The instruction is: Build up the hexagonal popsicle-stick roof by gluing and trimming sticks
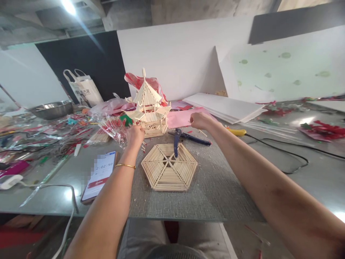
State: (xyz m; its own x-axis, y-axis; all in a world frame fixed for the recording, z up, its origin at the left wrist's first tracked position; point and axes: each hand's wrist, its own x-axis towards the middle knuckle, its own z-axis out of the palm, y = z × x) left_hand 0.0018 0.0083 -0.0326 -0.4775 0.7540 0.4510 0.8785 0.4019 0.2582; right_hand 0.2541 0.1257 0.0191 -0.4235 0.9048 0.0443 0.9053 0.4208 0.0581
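First, locate the worktable [54, 201], covered at centre by a textured grey mat [205, 201]. Next, note the stack of white boards [226, 104], lying toward the far side, right of centre. Identify the tiered stick pavilion [147, 93], standing upright on the far part of the work area, with pointed roof and flared eaves. Find the pink sheet [176, 120] just right of it and the metal bowl [51, 110] at far left. Identify the hexagonal stick panel [168, 173], lying on the mat, nearer than the pavilion. Observe the left hand [135, 135], fingers curled, at the left side of the pavilion's base; cannot tell whether gripping or merely touching. Observe the right hand [202, 120], fingers folded inward, near the pink sheet, apart from the pavilion; cannot tell whether holding anything small. See the phone [99, 176] left of the panel, the blue-handled cutters [176, 139] with one handle over the panel's far edge, the yellow-handled corded tool [237, 132] right of the right hand and, smallest, the gold bracelet [125, 166] behind the left hand
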